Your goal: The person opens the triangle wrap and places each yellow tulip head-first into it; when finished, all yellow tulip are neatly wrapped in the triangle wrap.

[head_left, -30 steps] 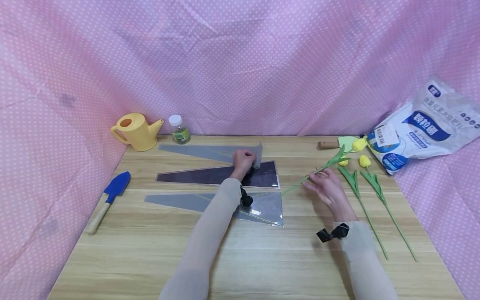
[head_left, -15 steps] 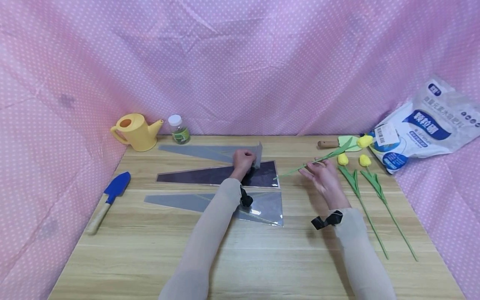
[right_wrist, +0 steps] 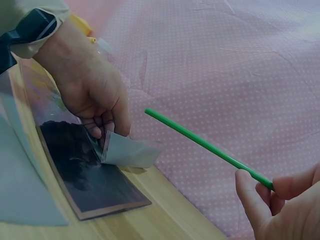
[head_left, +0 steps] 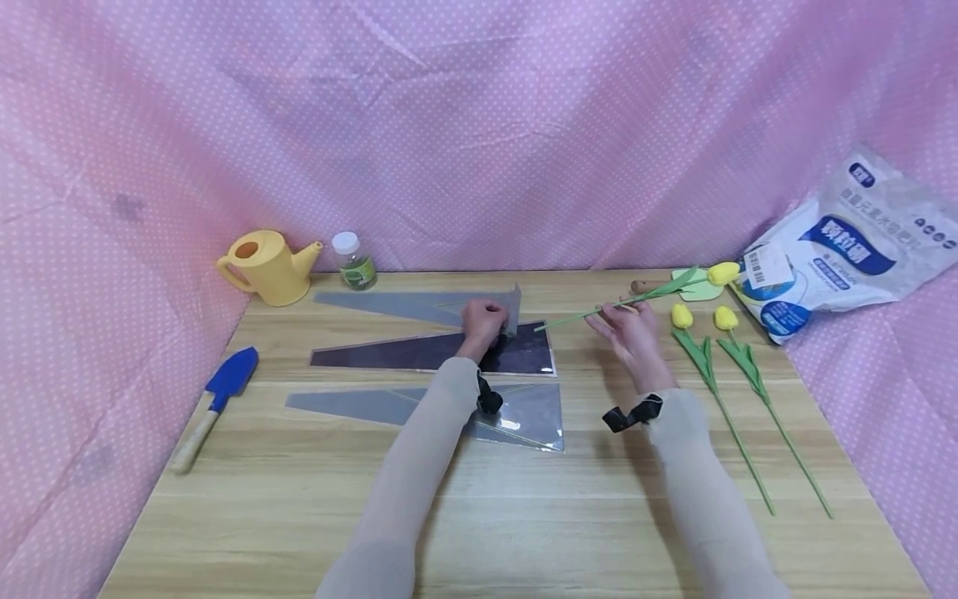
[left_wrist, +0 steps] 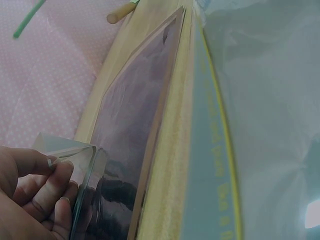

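Observation:
My left hand [head_left: 482, 324] pinches the wide end of a tapered grey flower sleeve [head_left: 389, 304] at the back of the table. That end stands up as a flap, seen in the right wrist view beside the fingers [right_wrist: 95, 130]. My right hand [head_left: 634, 345] holds a yellow artificial tulip [head_left: 723, 274] by its green stem [right_wrist: 195, 137] between thumb and fingers. The stem's cut end points left, over the wide end of a black sleeve [head_left: 397, 353]. A second grey sleeve [head_left: 344, 403] lies nearest the front, partly under my left forearm.
Two more yellow tulips [head_left: 703, 362] lie at the right, near a white and blue bag [head_left: 846, 249] and a green trowel [head_left: 699, 287]. A yellow watering can [head_left: 273, 270] and a small jar [head_left: 355, 262] stand back left. A blue trowel [head_left: 232, 372] lies at the left edge.
My right hand has moved left and toward the back with the tulip; the stem end has shifted from the front sleeve to over the black one. My left hand stays on the back sleeve.

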Available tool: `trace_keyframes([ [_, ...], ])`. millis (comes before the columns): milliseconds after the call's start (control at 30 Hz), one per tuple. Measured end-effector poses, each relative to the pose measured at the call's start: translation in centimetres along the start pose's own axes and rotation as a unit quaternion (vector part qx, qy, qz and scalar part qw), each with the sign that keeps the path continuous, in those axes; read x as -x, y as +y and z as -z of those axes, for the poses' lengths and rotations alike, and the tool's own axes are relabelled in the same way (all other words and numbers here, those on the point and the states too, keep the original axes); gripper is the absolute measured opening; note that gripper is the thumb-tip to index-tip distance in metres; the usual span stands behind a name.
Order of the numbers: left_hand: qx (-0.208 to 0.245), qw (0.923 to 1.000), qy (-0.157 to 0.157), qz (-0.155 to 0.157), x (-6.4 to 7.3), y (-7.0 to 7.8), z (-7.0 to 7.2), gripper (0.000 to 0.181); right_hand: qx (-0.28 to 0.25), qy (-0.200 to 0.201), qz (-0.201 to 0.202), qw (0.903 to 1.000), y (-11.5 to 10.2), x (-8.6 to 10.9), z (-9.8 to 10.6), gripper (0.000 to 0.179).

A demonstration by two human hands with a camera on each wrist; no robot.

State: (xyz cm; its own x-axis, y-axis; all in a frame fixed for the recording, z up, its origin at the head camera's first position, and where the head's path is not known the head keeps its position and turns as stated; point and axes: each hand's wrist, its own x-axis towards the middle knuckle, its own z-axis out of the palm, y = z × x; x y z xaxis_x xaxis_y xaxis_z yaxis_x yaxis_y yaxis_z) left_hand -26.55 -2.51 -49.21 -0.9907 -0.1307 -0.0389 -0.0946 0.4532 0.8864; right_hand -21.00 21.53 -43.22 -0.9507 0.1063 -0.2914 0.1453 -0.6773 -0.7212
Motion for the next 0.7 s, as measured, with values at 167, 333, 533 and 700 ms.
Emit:
trace_keyframes([
  [167,0.006,1.0,0.0,0.004,0.1,0.0,0.0,0.016,-0.009,0.027,0.007,0.9996,0.3,-1.1,-0.8,0.03],
  [333,0.014,0.9999,-0.001,-0.002,0.2,0.1,-0.1,0.016,0.008,0.061,0.011,0.998,0.6,-1.8,-1.5,0.031],
  [533,0.015,0.9999,-0.002,0.005,0.2,0.2,-0.1,0.015,0.028,0.075,0.021,0.9966,0.9,-2.7,-2.2,0.026],
  [700,0.007,0.9999,0.008,0.011,0.2,0.3,-0.1,0.013,0.019,0.085,0.028,0.9958,1.2,-3.7,-3.0,0.027],
])
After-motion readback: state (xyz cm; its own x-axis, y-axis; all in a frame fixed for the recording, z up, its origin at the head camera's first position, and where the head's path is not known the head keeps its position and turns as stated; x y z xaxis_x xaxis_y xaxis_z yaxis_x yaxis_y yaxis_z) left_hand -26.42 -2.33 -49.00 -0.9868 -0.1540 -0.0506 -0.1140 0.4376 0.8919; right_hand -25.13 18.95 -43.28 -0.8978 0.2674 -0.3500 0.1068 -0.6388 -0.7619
